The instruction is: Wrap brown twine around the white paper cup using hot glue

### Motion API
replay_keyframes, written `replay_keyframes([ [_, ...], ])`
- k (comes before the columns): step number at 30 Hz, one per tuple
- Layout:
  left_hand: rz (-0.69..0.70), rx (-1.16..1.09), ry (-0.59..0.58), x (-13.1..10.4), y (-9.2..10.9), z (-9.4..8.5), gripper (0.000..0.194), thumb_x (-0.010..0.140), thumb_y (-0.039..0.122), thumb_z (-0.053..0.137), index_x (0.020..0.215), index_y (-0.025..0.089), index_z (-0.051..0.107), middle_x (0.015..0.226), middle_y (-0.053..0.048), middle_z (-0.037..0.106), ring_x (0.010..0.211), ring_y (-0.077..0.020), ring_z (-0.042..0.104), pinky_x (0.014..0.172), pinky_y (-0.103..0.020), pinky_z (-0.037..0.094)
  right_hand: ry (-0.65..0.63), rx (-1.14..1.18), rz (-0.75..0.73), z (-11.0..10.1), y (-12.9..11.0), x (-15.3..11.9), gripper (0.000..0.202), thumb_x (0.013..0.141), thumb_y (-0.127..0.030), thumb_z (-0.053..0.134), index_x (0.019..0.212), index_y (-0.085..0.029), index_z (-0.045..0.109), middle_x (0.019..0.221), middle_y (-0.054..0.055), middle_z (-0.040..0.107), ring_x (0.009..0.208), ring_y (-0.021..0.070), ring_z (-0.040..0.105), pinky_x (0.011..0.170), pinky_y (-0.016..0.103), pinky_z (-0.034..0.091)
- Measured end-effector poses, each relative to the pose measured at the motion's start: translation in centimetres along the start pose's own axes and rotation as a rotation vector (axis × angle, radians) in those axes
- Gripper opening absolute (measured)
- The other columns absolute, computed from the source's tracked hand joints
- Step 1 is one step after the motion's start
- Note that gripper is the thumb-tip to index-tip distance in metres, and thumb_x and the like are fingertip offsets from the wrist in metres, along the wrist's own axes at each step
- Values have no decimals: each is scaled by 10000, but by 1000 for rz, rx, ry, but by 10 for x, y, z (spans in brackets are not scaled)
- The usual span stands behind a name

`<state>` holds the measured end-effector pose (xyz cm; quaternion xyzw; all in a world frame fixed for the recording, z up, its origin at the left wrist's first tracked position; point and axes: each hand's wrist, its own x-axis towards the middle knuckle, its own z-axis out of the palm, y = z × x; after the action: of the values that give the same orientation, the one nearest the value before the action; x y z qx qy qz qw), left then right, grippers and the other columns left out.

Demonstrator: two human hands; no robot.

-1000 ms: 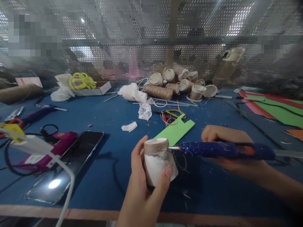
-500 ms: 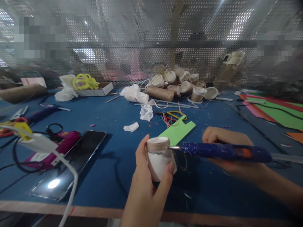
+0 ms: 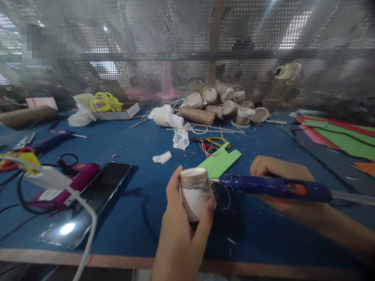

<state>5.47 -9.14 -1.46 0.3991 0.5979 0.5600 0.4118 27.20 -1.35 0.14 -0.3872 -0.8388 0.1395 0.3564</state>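
White cup, one, above the front part of the blue desk, held narrow end up; a band of twine around its upper part, the far side of the band out of sight; lower edge partly covered by the thumb

Left hand, clamped around the cup, thumb at the front right, fingertip at the left; remaining fingers mostly hidden behind the cup; forearm cut off by the lower edge

Blue glue gun, one, lying nearly level, nozzle at the right side of the twine band; whether it touches cannot be told; clear stick out of its rear, cut off at the right edge

Right hand, closed about the glue gun, which covers part of the fingers; their exact placing not discernible

Green paper, cut piece, flat behind the cup, its near end hidden

Loose twine, thin strands just beside the cup, partly lost in shadow

Yellow-handled scissors, partly obscured by tangled strands

Phone, at left, near end washed out by a bright glare

Twine-wrapped cups, heaped at the back, overlapping, number uncertain

Perforated screen, behind; shapes beyond it blurred
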Motion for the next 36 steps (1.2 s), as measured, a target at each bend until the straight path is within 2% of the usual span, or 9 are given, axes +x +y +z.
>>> replay_keyframes([
  [4, 17, 132, -2, -1, 0, 0, 911, 775, 373, 806, 1561, 295, 352, 1234, -126, 725, 631, -209, 721, 654, -340, 601, -15, 43, 1, 2, 0, -4, 261, 774, -164, 703, 718, -241, 461, 679, -38, 587, 540, 122, 535, 504, 260, 388],
  [6, 26, 199, -6, -2, -1, 1, 903, 795, 414, 779, 1562, 294, 318, 1233, -129, 723, 638, -217, 730, 670, -361, 615, -17, 43, 1, 2, 1, -3, 251, 784, -168, 695, 722, -240, 463, 686, -35, 585, 546, 121, 531, 511, 261, 387],
  [10, 35, 234, 7, -2, -1, 3, 846, 850, 436, 713, 1553, 256, 279, 1150, -131, 742, 648, -227, 732, 652, -364, 620, -23, -24, 32, 1, 3, 0, 245, 805, -217, 691, 699, -234, 471, 647, -39, 574, 518, 112, 511, 487, 250, 364],
  [16, -3, 179, 16, -1, 0, 3, 859, 845, 398, 734, 1556, 241, 279, 887, -63, 751, 629, -227, 720, 653, -336, 604, -13, -10, 64, 2, 2, 1, 248, 801, -214, 688, 677, -230, 475, 616, -44, 553, 504, 105, 489, 483, 238, 354],
  [19, 5, 172, 26, -2, 0, 3, 856, 842, 414, 737, 1555, 258, 290, 1044, -99, 760, 670, -226, 732, 658, -324, 604, -12, 16, 53, 3, 0, -2, 241, 786, -186, 692, 688, -233, 477, 634, -41, 568, 514, 105, 500, 487, 238, 355],
  [23, 21, 235, 18, -3, 0, 4, 774, 859, 374, 687, 1527, 278, 308, 1353, -138, 665, 689, -191, 735, 669, -318, 611, -31, 54, 35, 4, -1, -6, 252, 749, -162, 708, 716, -238, 471, 671, -41, 591, 529, 107, 512, 501, 241, 361],
  [30, 53, 191, 26, -4, -2, 4, 729, 874, 338, 630, 1515, 261, 290, 1345, -124, 638, 737, -198, 720, 676, -355, 608, -14, 19, 71, 4, -1, -2, 256, 808, -206, 670, 672, -233, 455, 615, -46, 544, 501, 99, 474, 472, 233, 345],
  [36, 46, 116, 39, -6, 1, 7, 700, 869, 352, 619, 1499, 270, 326, 1364, -121, 618, 912, -249, 712, 751, -380, 597, -23, -1, 94, 4, -2, 0, 249, 810, -212, 664, 664, -230, 463, 607, -48, 535, 500, 96, 474, 469, 230, 342],
])
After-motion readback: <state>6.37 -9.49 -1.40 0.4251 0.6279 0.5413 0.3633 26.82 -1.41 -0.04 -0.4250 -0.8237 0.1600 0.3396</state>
